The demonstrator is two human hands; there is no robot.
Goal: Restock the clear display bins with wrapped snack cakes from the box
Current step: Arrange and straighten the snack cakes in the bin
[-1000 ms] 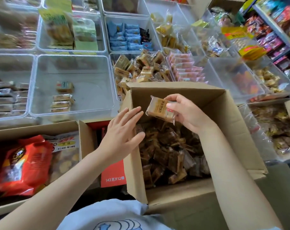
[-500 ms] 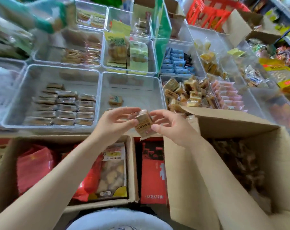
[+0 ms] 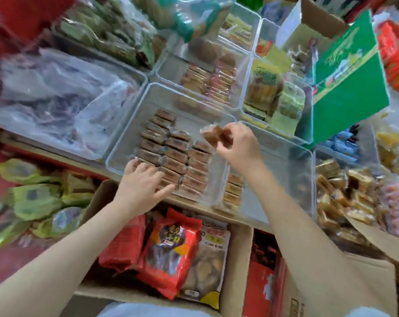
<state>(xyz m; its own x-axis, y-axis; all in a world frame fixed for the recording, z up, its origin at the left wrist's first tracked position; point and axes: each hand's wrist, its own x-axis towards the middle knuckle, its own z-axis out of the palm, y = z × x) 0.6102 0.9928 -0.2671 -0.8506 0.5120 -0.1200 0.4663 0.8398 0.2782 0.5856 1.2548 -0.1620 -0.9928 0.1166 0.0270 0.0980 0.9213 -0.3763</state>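
My right hand (image 3: 238, 147) pinches a brown wrapped snack cake (image 3: 213, 135) and holds it above the right side of a clear display bin (image 3: 125, 147). Rows of the same wrapped cakes (image 3: 171, 156) lie flat in that bin. At the bin's near edge my left hand (image 3: 141, 184) rests with straight fingers touching the front cakes. The cardboard box (image 3: 365, 282) that I drew the cake from shows only as a flap at the lower right. The picture is blurred by motion.
A second clear bin (image 3: 285, 179) to the right holds a few cakes (image 3: 234, 191) at its left wall. An open carton (image 3: 237, 259) below my arms holds red snack bags (image 3: 171, 248). Green-wrapped packs (image 3: 38, 197) lie at left, loose cakes (image 3: 344, 193) at right, and a green box (image 3: 347, 88) stands behind.
The view swung left, away from the box. My right hand carried the cake up over the bin alone. My left hand let go of it and dropped onto the front row of cakes.
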